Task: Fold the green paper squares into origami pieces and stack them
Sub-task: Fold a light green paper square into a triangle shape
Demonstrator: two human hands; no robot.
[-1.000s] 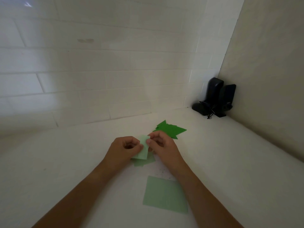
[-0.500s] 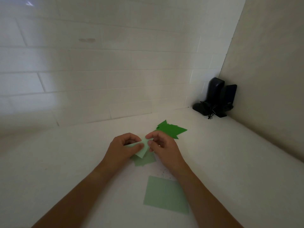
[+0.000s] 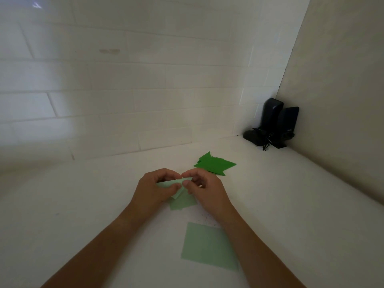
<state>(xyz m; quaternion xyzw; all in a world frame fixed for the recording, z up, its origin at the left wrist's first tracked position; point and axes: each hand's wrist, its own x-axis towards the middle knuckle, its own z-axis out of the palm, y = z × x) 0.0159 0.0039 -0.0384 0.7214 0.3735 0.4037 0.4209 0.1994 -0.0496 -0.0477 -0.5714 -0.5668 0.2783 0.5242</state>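
Both the left hand [image 3: 154,189] and right hand [image 3: 204,189] pinch a pale green paper square [image 3: 176,187], probably to crease it, just short of the dark green stack of folded triangular pieces [image 3: 214,164].

Premises appear to be a plain domestic or small office corner, though the exact kind cannot be fixed. A white desk [image 3: 291,204] is set into a corner formed by a white-painted brick wall [image 3: 145,90] on the far side and a smooth beige wall [image 3: 342,80] on the right. A pair of small black desktop speakers [image 3: 276,123] with tangled cable stands in the far right corner.
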